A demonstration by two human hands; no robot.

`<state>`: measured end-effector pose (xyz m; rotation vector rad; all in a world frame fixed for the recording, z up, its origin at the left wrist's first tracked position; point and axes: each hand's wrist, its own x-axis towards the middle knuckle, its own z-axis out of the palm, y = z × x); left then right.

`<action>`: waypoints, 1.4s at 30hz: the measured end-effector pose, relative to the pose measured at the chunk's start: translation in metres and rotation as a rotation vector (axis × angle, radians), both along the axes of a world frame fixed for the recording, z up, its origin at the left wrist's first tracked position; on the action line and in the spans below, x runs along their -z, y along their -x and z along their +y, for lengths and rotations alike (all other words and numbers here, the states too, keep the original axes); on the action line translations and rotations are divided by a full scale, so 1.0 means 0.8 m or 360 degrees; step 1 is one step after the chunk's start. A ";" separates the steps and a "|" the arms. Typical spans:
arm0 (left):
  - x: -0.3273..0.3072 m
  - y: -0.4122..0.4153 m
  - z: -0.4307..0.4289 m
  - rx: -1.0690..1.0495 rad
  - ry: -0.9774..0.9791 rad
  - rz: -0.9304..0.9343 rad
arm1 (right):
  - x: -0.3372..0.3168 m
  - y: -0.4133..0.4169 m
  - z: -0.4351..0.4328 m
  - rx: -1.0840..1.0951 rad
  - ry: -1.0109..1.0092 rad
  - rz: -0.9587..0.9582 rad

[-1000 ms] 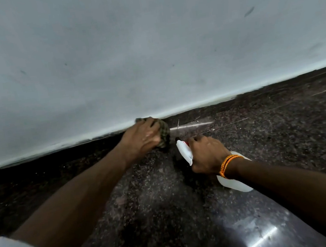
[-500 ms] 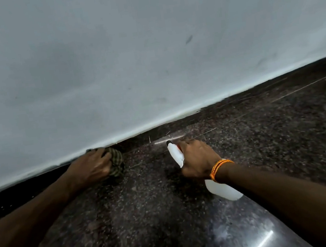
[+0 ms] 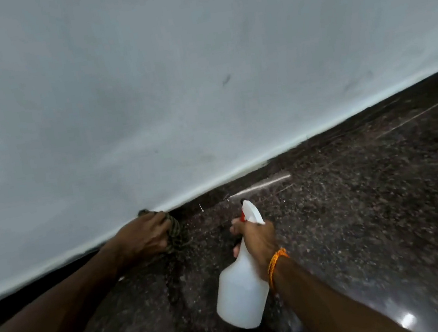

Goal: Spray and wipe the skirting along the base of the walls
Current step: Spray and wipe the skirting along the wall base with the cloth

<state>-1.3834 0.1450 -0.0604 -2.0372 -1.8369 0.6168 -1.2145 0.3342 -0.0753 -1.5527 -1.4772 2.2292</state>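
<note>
Along the foot of the wall runs the dark skirting. Your right hand has raised the spray bottle it grips, nozzle toward the skirting. Your left hand clutches the cloth against it, now further left. A fresh spray looks next.

Spray bottle: smooth white plastic with a dull sheen; the head is white plastic with a red part.
Cloth, left of the bottle: woven checked fabric, crumpled, matt.
Wall, beyond the bottle: painted, matt, faintly scuffed.
Skirting, beyond the bottle at the wall's foot: dark speckled stone, polished.
Floor, under and right of the bottle: like speckled stone, glossy, with bright glare.
Wristband, just right of the bottle: orange thread, matt.
</note>
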 end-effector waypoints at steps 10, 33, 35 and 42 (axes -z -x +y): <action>-0.009 -0.010 0.057 -0.0200 0.0284 0.0180 | -0.020 0.000 0.038 -0.0054 0.0204 0.0044; -0.006 0.000 0.066 -0.0066 0.0469 0.0134 | -0.013 -0.001 0.041 -0.0153 0.0191 0.0008; -0.008 -0.004 0.095 0.0015 0.0450 0.0090 | -0.012 -0.004 0.048 -0.0141 0.0185 0.0008; 0.007 -0.024 0.234 0.0104 0.0330 0.0006 | -0.006 -0.024 0.099 0.0101 0.0071 -0.0043</action>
